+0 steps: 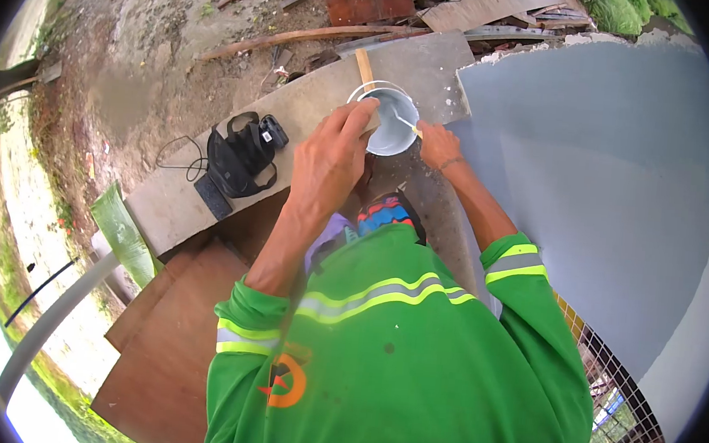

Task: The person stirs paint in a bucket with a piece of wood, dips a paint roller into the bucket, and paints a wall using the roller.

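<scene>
A white bucket (392, 133) with bluish-grey paint on its inside is in front of me, its wire handle raised at the far side. My left hand (330, 157) is closed at the bucket's left rim, fingers bent over the edge. My right hand (439, 147) is closed round the handle of what looks like a paint roller (406, 123). Its thin pale rod reaches down into the bucket; the working end is hard to make out. A flat wooden stick (364, 68) lies just beyond the bucket.
A concrete ledge (172, 207) runs under the bucket and carries a black bag (239, 158) with a cord. On the right stands a wall (591, 173) with grey-blue paint. Boards and metal sheets (371, 10) lie beyond the ledge. Brown panels (170, 348) are at lower left, a mesh grille (612, 392) at lower right.
</scene>
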Demonstrator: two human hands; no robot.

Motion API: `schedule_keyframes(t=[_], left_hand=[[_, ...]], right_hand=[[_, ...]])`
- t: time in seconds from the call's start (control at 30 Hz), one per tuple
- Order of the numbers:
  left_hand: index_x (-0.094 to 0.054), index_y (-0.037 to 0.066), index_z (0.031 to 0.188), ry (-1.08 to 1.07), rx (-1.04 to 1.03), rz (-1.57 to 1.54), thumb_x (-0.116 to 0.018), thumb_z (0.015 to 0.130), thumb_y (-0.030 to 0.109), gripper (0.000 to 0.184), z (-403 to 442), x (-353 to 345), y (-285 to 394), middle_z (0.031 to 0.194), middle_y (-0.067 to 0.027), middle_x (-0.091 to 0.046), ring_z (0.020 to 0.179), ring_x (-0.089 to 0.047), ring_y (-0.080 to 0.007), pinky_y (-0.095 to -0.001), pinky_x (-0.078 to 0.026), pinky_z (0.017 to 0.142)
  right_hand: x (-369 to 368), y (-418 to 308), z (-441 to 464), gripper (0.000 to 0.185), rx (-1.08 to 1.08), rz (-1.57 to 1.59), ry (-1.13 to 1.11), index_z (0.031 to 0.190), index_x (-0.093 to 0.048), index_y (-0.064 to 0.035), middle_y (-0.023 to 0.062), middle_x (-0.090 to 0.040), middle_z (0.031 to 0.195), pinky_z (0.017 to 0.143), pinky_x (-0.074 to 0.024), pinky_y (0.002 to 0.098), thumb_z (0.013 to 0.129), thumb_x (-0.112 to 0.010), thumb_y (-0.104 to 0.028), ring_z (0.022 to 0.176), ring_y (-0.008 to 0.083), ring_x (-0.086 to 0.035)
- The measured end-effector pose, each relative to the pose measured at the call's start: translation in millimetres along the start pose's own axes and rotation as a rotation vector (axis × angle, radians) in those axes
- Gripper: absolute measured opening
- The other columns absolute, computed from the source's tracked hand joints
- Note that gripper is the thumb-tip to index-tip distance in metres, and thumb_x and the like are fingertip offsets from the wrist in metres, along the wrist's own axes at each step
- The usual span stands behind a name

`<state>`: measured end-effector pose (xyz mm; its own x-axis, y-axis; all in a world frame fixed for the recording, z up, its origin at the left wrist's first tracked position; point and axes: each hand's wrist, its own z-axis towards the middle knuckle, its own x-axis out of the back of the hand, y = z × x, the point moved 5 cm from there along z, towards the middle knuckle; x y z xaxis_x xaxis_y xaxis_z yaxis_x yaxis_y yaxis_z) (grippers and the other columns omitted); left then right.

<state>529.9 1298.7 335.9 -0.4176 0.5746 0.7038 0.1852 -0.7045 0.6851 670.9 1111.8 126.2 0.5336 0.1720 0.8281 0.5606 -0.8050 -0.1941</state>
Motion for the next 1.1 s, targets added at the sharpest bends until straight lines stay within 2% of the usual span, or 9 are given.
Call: schedule_keyframes(t=[0.1, 0.2, 0.3, 0.4, 0.5, 0.6, 0.8, 0.9, 1.1], left_hand=[[-0.060, 0.013, 0.124, 0.001, -0.004, 0.002, -0.069, 0.083, 0.003, 0.043, 6, 0, 0, 0.113, -0.0089, -0.068, 0.097, -0.069, -0.0306, -0.0408, -0.058, 0.076], [-0.060, 0.013, 0.125, -0.018, 0.010, 0.015, -0.070, 0.084, 0.005, 0.042, 4, 0, 0, 0.113, -0.0093, -0.068, 0.096, -0.069, -0.0305, -0.0407, -0.058, 0.075], [-0.060, 0.012, 0.125, -0.029, 0.018, 0.047, -0.070, 0.085, 0.006, 0.042, 3, -4, -4, 0.112, -0.0098, -0.068, 0.095, -0.069, -0.0308, -0.0407, -0.058, 0.074], [-0.060, 0.012, 0.125, -0.027, 0.020, 0.057, -0.070, 0.085, 0.006, 0.041, 3, -13, -2, 0.111, -0.0101, -0.068, 0.093, -0.069, -0.0317, -0.0413, -0.058, 0.073], [-0.059, 0.012, 0.125, -0.009, 0.040, 0.054, -0.069, 0.086, 0.007, 0.040, 1, -14, -5, 0.111, -0.0107, -0.068, 0.092, -0.069, -0.0327, -0.0422, -0.057, 0.072], [-0.058, 0.011, 0.126, -0.009, 0.063, 0.057, -0.068, 0.088, 0.009, 0.039, 1, -18, -12, 0.110, -0.0121, -0.068, 0.091, -0.069, -0.0338, -0.0436, -0.057, 0.071], [-0.054, 0.007, 0.129, -0.014, 0.140, 0.082, -0.066, 0.090, 0.011, 0.041, 3, -28, -21, 0.106, -0.0167, -0.067, 0.088, -0.068, -0.0380, -0.0475, -0.056, 0.071], [-0.052, 0.007, 0.130, -0.013, 0.173, 0.107, -0.065, 0.091, 0.012, 0.041, 3, -33, -26, 0.106, -0.0182, -0.067, 0.087, -0.068, -0.0395, -0.0485, -0.055, 0.071], [-0.052, 0.005, 0.130, -0.051, 0.225, 0.162, -0.065, 0.092, 0.013, 0.042, -2, -44, -39, 0.104, -0.0212, -0.068, 0.087, -0.068, -0.0407, -0.0488, -0.056, 0.070]], right_hand=[[-13, -27, -15, 0.033, 0.198, -0.087, 0.086, 0.119, -0.062, -0.0177, 0.0178, -0.061, 0.106, 0.077, -0.0540, 0.0532, 0.087, -0.059, -0.009, 0.095, 0.0403, -0.066], [12, -13, -42, 0.034, 0.228, -0.120, 0.000, 0.117, -0.062, -0.0160, 0.0177, -0.059, 0.105, 0.076, -0.0545, 0.0521, 0.084, -0.062, -0.007, 0.093, 0.0393, -0.067], [18, -4, -30, 0.018, 0.167, -0.163, 0.066, 0.107, -0.065, -0.0126, 0.0188, -0.060, 0.101, 0.069, -0.0562, 0.0487, 0.090, -0.057, -0.014, 0.085, 0.0375, -0.069], [4, -28, -24, 0.018, 0.249, -0.183, 0.209, 0.106, -0.066, -0.0130, 0.0185, -0.060, 0.101, 0.069, -0.0564, 0.0485, 0.090, -0.057, -0.013, 0.081, 0.0375, -0.069], [16, -18, -45, 0.019, 0.292, -0.098, 0.116, 0.107, -0.066, -0.0136, 0.0183, -0.060, 0.102, 0.069, -0.0566, 0.0483, 0.090, -0.057, -0.012, 0.080, 0.0372, -0.069], [18, -9, -30, 0.022, 0.167, -0.143, 0.109, 0.110, -0.066, -0.0147, 0.0184, -0.060, 0.102, 0.070, -0.0567, 0.0489, 0.090, -0.057, -0.011, 0.081, 0.0371, -0.069], [20, -18, -43, 0.017, 0.302, -0.114, 0.099, 0.105, -0.065, -0.0103, 0.0183, -0.061, 0.101, 0.069, -0.0573, 0.0471, 0.090, -0.058, -0.012, 0.082, 0.0366, -0.070], [17, -15, -24, 0.013, 0.189, -0.182, 0.112, 0.101, -0.065, -0.0085, 0.0185, -0.061, 0.101, 0.069, -0.0574, 0.0468, 0.090, -0.059, -0.013, 0.084, 0.0366, -0.069], [28, -9, -36, 0.013, 0.278, -0.141, 0.099, 0.100, -0.065, -0.0101, 0.0181, -0.061, 0.100, 0.069, -0.0573, 0.0471, 0.089, -0.059, -0.013, 0.085, 0.0360, -0.069]])
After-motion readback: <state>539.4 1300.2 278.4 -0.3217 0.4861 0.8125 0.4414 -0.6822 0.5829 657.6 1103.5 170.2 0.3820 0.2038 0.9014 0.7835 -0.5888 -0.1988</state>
